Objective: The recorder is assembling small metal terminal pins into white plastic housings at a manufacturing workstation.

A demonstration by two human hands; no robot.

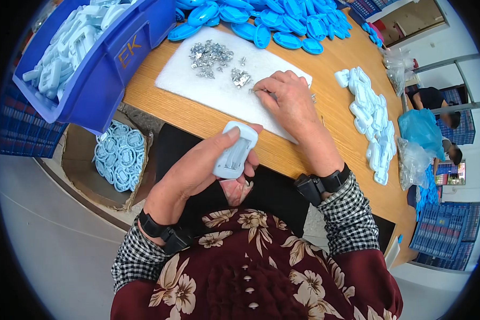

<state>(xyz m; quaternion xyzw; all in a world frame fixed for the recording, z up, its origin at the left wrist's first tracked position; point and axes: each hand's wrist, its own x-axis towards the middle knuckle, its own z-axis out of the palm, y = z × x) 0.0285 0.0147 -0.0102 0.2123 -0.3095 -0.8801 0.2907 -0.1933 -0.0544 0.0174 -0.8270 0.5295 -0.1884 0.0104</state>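
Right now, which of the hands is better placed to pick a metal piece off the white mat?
Probably the right hand: it is over the white mat, close to the small metal pieces. The left hand is busy holding the pale blue casing.

A dark maroon blouse printed with large cream flowers is worn at six o'clock; down its ruffled front panel, small round pale buttons are set. The forearms are covered by black-and-white checked fabric sleeves, the left sleeve seen at half past seven, the right sleeve at four. Above the bare left hand and right hand, both wrists are ringed by black straps fitted with blocky black units.
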